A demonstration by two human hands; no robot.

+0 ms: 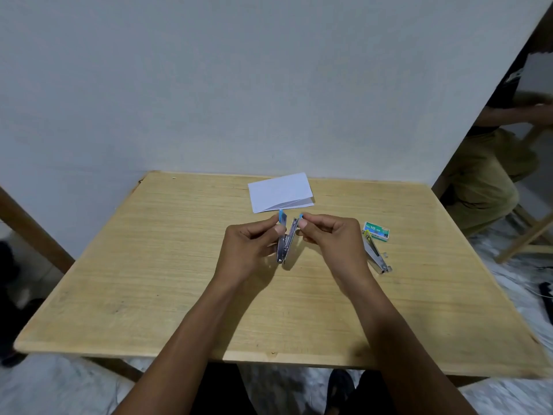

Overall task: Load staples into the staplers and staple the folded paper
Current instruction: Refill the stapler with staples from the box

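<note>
A small metal stapler with blue tips (285, 244) is held above the middle of the wooden table (149, 280), its two arms spread apart in a V. My left hand (254, 247) grips its left arm near the blue end. My right hand (329, 238) pinches the right arm by its blue tip. A folded white paper (279, 191) lies flat just beyond the hands. A second metal stapler with a yellow tip (374, 253) lies on the table right of my right hand. Behind it sits a small green staple box (377, 231).
A grey wall stands right behind the table's far edge. At the right, beyond the wall's end, another person sits on a wooden chair (526, 235). A dark wooden post (33, 229) leans at the left. My legs show under the near edge.
</note>
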